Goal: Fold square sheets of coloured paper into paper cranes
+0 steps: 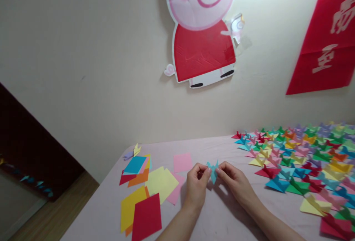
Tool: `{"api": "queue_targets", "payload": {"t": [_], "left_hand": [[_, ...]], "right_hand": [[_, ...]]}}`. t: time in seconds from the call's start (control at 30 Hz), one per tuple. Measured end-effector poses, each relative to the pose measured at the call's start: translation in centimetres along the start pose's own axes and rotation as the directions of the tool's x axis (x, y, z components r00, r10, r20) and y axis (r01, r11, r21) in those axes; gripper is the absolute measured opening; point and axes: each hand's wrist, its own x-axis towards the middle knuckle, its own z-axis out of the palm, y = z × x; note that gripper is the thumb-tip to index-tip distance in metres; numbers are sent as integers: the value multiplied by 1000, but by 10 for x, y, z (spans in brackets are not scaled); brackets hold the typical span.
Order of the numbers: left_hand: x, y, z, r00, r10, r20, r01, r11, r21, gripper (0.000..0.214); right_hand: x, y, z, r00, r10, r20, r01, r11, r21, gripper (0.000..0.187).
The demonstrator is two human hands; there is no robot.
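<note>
A small light-blue folded paper crane (213,173) is held upright just above the table, pinched from both sides. My left hand (197,182) grips its left edge between thumb and curled fingers. On the other side, the thumb and fingertips of my right hand (233,180) close on its right edge. Two narrow points stick up at its top and one points down. Left of my left hand lie loose paper squares, among them pale yellow sheets (161,183), a pink square (182,162) and a red square (146,217).
Rows of finished paper cranes (298,187) in many colours cover the right side of the cloth-covered table (95,211). Blue, orange and yellow sheets (130,206) lie at left, near a small yellow folded piece (137,150). Behind is a wall with a cartoon cutout (205,52) and a red banner (310,60).
</note>
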Motion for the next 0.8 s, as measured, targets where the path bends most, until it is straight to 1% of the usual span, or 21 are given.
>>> {"api": "queue_targets", "payload": {"t": [0.07, 0.17, 0.27, 0.33, 0.43, 0.53, 0.63, 0.7, 0.8], "left_hand": [[0, 1, 0, 1000, -4, 10, 4, 1000, -3, 37], [-1, 4, 0, 999, -13, 33, 13, 1000, -10, 39], [-1, 6, 1, 999, -21, 50, 22, 1000, -19, 40], [-1, 6, 0, 999, -27, 46, 28, 999, -25, 40], [0, 4, -1, 999, -36, 22, 36, 999, -41, 42], [1, 3, -2, 999, -39, -2, 39, 998, -52, 43], [1, 5, -2, 999, -44, -4, 44, 998, -52, 43], [1, 6, -2, 999, -48, 3, 48, 998, -51, 43], [0, 8, -2, 999, -48, 15, 49, 998, -49, 42]], "right_hand": [[-1, -1, -1, 1000, -4, -21, 3, 998, -57, 48], [-2, -2, -1, 1000, -4, -27, 1, 996, -90, 46], [-4, -3, 0, 999, 25, 31, -22, 997, -75, 46], [-4, -3, 1, 998, 18, 66, -14, 998, -57, 43], [-6, -4, 1, 997, -67, 46, 69, 997, -40, 31], [-7, -7, 1, 983, -184, 19, 185, 980, -79, 16], [-7, -9, 1, 955, -290, 60, 296, 945, -141, 8], [-8, -10, 1, 948, -309, 75, 317, 936, -154, 10], [-7, -9, 1, 953, -295, 68, 302, 937, -174, 12]]}}
